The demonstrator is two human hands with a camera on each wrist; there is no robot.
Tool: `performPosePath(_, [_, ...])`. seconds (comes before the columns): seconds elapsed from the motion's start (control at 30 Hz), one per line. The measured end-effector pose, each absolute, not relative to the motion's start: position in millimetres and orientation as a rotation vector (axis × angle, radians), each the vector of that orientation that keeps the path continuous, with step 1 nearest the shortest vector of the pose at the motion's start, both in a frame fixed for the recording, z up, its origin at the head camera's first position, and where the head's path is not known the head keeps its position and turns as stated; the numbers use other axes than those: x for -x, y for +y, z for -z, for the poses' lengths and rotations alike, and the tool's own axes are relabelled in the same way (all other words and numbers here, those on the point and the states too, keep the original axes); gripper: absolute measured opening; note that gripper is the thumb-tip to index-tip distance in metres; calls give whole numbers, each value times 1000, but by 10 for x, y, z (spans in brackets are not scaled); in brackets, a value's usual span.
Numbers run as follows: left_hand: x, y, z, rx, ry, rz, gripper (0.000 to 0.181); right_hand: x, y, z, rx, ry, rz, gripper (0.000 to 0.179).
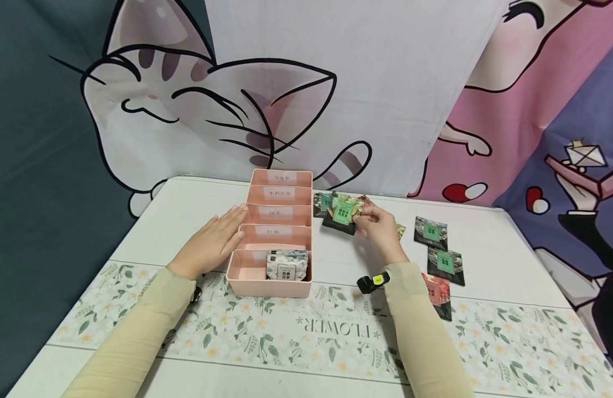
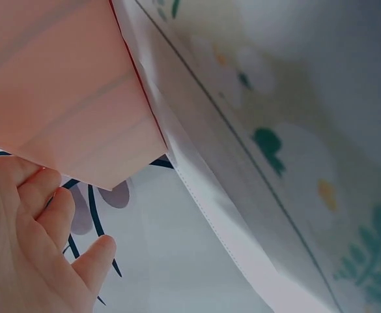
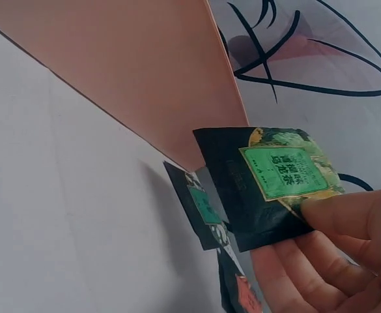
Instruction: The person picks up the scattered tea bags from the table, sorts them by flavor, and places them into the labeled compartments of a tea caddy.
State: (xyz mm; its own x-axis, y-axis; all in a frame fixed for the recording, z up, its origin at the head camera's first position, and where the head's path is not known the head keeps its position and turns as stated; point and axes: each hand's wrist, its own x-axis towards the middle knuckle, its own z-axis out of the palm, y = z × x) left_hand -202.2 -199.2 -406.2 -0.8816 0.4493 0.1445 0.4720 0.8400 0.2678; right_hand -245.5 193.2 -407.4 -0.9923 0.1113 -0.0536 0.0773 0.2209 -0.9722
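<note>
A pink box (image 1: 269, 288) with a row of labelled compartments stands in the middle of the table. White patterned tea sachets (image 1: 287, 266) stand in its nearest compartment. My left hand (image 1: 209, 243) lies against the box's left side, fingers extended; the left wrist view shows those fingers along the pink wall (image 2: 60, 85). To the right of the box, my right hand (image 1: 383, 229) pinches a black tea sachet (image 1: 342, 214) with a green label, thumb on its front. In the right wrist view this sachet is tilted, raised near the box's side wall (image 3: 131, 72).
A dark green-labelled sachet (image 1: 322, 204) lies beside the box, and others are partly hidden behind my right hand. Farther right lie two green-labelled sachets (image 1: 430, 232) and a red one (image 1: 438, 296), partly covered by my sleeve. A cartoon cloth (image 1: 396, 83) hangs behind the table.
</note>
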Motion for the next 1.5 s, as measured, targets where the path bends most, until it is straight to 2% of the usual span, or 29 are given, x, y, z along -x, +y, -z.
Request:
performPosePath(0.87, [2014, -2004, 4089, 733, -2927, 469, 61, 2852, 1618, 3761, -11, -2309, -1894, 25])
performPosePath(1.5, [2005, -1997, 4079, 729, -2940, 474, 61, 3127, 1226, 3502, -230, -2319, -1849, 17])
